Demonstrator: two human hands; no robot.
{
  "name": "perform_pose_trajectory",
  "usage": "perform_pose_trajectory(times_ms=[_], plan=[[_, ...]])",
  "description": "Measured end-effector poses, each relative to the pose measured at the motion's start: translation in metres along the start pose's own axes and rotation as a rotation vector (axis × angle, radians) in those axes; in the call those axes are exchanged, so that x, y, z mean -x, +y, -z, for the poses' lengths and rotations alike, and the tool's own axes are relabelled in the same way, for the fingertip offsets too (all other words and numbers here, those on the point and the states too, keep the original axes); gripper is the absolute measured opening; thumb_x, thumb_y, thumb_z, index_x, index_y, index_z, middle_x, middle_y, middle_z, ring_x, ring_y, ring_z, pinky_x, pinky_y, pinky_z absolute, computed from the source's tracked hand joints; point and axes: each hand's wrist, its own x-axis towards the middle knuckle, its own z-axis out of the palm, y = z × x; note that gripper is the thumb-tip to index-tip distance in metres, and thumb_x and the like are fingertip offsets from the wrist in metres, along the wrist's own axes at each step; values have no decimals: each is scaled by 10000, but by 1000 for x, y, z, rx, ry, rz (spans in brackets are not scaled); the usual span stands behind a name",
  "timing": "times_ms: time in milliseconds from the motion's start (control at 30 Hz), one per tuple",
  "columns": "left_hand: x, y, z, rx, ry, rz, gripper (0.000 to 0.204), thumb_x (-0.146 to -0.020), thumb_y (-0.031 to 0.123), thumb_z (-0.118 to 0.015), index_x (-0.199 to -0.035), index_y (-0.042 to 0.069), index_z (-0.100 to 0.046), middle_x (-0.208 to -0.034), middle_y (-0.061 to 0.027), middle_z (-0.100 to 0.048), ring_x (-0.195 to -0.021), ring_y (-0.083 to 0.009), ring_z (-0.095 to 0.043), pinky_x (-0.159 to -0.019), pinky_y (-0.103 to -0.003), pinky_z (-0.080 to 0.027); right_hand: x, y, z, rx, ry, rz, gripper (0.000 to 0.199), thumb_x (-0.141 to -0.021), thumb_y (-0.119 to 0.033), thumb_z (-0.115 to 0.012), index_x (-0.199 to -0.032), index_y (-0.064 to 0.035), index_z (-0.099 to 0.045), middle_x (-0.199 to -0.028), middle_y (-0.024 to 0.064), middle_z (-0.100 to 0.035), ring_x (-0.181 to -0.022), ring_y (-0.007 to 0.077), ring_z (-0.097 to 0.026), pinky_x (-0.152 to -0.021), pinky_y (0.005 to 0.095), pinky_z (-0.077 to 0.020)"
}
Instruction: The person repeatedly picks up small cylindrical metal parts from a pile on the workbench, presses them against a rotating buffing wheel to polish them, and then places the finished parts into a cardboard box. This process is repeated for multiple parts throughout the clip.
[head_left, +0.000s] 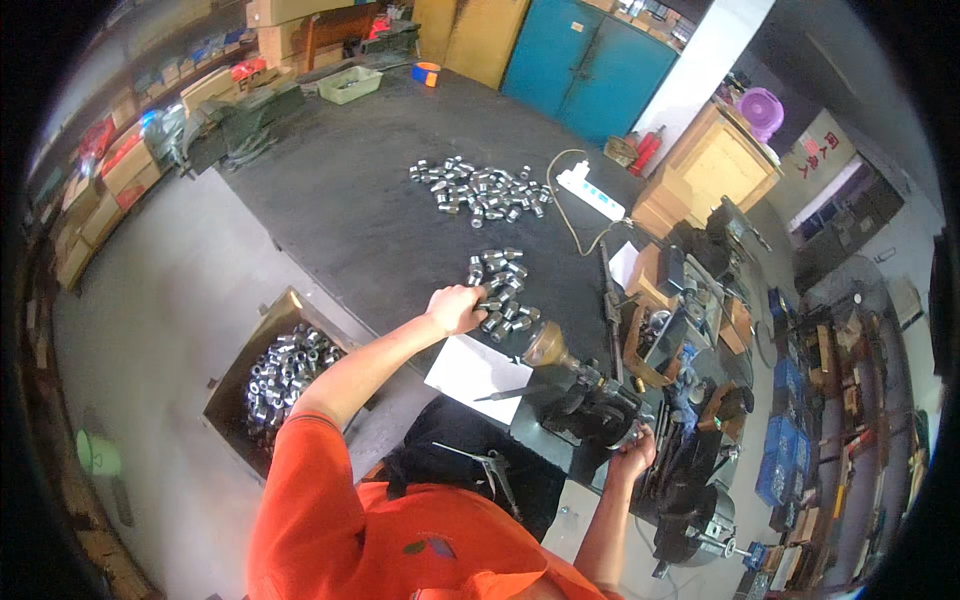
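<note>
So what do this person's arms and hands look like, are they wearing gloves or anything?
No gloves: both the left hand and the right hand are bare, and so are both forearms. The only clothing on the arms is a bright orange short-sleeved shirt, whose sleeve ends at the upper arm. No watch, rings or wristbands show, though the view is too small to be sure.

Dark workbench [350, 215]: two heaps of metal sleeves [480, 187] [503, 290], white power strip [590, 193], paper sheet [477, 376].
</note>
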Motion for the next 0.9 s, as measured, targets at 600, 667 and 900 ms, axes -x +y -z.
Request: perform_pose_trajectory(times_ms=[600,667,900], plan=[[20,10,3,-46,26,-64,262,-672,250,-615,-818,73,-488,-669,-110,-581,-667,-300,-585,-574,-411,-447,4,6,12,-122,23,-25,130,-804,-125,-439,-838,-28,-517,-564,-46,-311,-449,49,-236,-399,197,-184],[25,10,1,-65,39,-83,266,-676,250,-610,-830,72,-486,-698,-119,-582,-679,-302,-584,-579,-412,-447,4,5,11,-139,7,-28,132,-813,-128,-438,-841,-26,-516,-563,-46,-309,-450,50,-235,-402,199,-187],[32,12,-5,-120,78,-93,285,-696,267,-579,-888,65,-521,-777,-143,-591,-729,-311,-584,-619,-419,-456,6,4,12,-155,-27,-32,133,-821,-124,-438,-874,-15,-492,-561,-41,-307,-459,51,-237,-410,201,-191]])
